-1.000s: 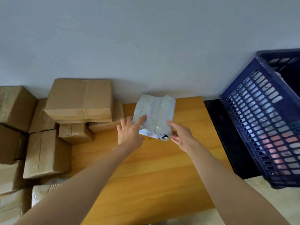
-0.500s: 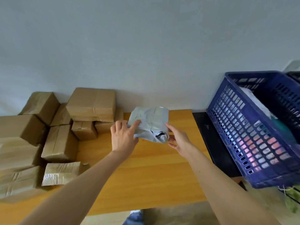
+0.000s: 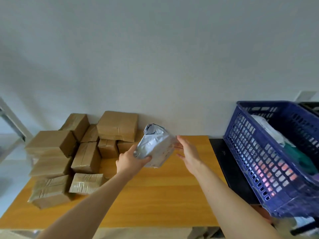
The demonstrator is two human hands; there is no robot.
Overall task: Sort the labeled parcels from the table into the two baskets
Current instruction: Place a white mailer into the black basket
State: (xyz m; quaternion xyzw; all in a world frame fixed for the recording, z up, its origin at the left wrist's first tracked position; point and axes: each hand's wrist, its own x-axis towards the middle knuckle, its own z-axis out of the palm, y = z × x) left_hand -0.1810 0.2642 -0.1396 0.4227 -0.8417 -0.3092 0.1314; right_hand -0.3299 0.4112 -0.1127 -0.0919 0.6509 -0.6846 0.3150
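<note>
A grey plastic mailer parcel (image 3: 156, 145) is lifted above the wooden table (image 3: 160, 192), tilted on end. My left hand (image 3: 131, 160) grips its lower left edge, thumb underneath. My right hand (image 3: 187, 151) is beside the parcel's right side with straight fingers, its fingertips at the parcel's edge. A blue slotted basket (image 3: 269, 163) stands to the right on a black surface, with white and green parcels inside. The dark rim of a second basket (image 3: 309, 107) shows behind it at the far right.
Several brown taped cardboard boxes (image 3: 117, 125) are stacked on the table's left half against the grey wall. A black surface (image 3: 229, 168) lies between table and blue basket. More cardboard shows below the table's front edge.
The parcel has been raised and turned on end. My left hand moved under its lower edge; my right hand let go and opened beside it. The view pulled back, showing more boxes and basket.
</note>
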